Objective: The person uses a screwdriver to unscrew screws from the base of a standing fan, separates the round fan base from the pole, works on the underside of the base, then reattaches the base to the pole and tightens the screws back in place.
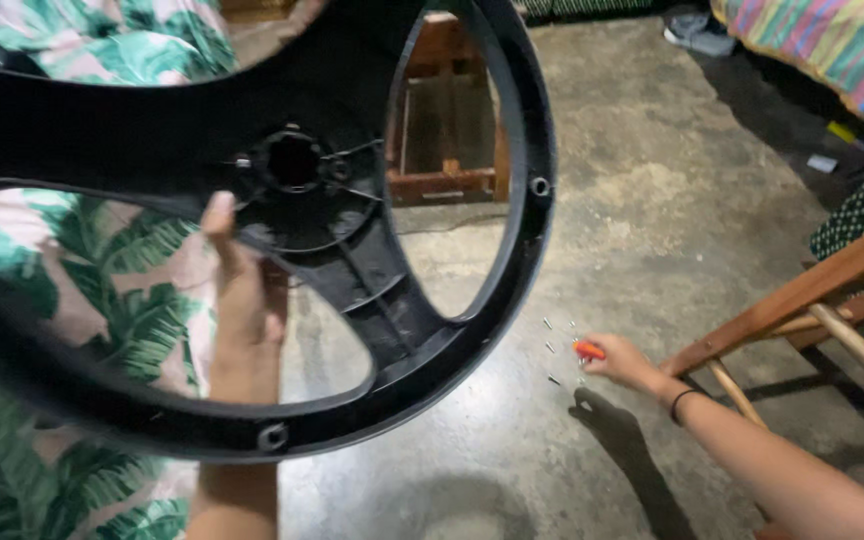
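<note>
Concrete floor (652, 180) underfoot. Left hand (242, 300) grips black plastic wheel (432, 340) by spoke, raised; right hand (617, 360) pinches orange-handled tool (588, 350) amid loose screws (552, 350) on floor. Hub open; screws apparently out, refitting outstanding.

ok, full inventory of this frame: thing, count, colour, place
wheel rim: one, black, spoked, held up at left and centre
small screws: several, silvery, scattered on the floor near the right hand
screwdriver handle: one, orange, in the right hand
wooden chair: one, brown, right edge
wooden stool: one, brown, seen through the rim
striped cloth: one, multicolour, top right
sandal: grey, count unclear, top
leaf-print fabric: green and pink, left side
concrete floor: grey
wristband: one, black, right wrist
left hand: holds the rim by its hub
right hand: low over the floor, fingers closed on the orange handle
</note>
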`<state>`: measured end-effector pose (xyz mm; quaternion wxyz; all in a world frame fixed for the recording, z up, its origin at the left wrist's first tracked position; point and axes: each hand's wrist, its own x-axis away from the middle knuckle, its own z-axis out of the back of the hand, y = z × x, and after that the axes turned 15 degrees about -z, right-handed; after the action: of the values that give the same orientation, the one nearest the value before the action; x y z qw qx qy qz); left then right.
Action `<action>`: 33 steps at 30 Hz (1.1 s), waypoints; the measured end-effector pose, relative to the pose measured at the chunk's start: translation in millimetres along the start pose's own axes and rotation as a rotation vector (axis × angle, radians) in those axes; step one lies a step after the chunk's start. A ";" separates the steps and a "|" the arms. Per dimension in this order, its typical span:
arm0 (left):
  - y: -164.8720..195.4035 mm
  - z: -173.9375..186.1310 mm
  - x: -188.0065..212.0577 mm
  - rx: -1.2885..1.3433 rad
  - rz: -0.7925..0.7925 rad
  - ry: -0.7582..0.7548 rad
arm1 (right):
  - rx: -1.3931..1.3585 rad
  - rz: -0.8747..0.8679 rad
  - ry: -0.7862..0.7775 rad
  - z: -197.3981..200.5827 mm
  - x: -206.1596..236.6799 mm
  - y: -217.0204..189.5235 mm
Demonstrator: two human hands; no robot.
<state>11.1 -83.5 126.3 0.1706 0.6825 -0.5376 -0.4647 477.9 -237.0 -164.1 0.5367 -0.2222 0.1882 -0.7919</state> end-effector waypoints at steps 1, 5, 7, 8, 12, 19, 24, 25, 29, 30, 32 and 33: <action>0.4 -1.5 -8.5 0.032 0.019 -0.009 | -0.123 0.018 0.016 6.0 -7.2 -9.5; -9.3 -11.8 -24.7 0.109 -0.045 0.049 | -0.659 0.264 -0.037 55.4 -54.8 -62.3; -15.6 -14.8 -30.9 0.212 -0.110 -0.014 | -0.703 0.076 0.107 85.7 -71.2 -94.0; -18.1 -15.0 -33.3 0.189 -0.114 -0.005 | -0.728 -0.017 0.178 104.7 -75.3 -112.2; -21.7 -9.4 -40.1 0.110 -0.094 0.044 | -0.932 0.374 0.325 179.2 -51.3 -193.6; -27.2 0.8 -53.6 0.068 -0.046 0.083 | -0.988 0.502 0.491 261.9 55.4 -296.5; -47.0 -8.4 -73.4 0.126 -0.187 0.074 | -0.891 0.746 0.387 269.3 94.4 -342.1; -50.7 -11.0 -75.3 0.232 -0.160 0.054 | -0.872 0.719 0.383 265.9 97.8 -351.9; -54.2 -19.6 -77.5 0.240 -0.132 0.051 | -0.821 0.740 0.334 246.3 106.4 -386.1; -52.7 -21.7 -77.6 0.226 -0.186 0.058 | -0.814 0.778 0.316 241.1 106.3 -394.1; -47.8 -23.5 -74.3 0.200 -0.225 0.073 | -0.814 0.801 0.287 231.7 105.9 -406.7; -45.5 -24.0 -72.7 0.188 -0.210 0.078 | -0.815 0.809 0.273 226.6 105.3 -411.8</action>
<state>57.6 -8.5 138.0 0.0770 0.7655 -0.4975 -0.4008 253.5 -203.3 260.8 0.6384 -0.2170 0.6146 -0.4095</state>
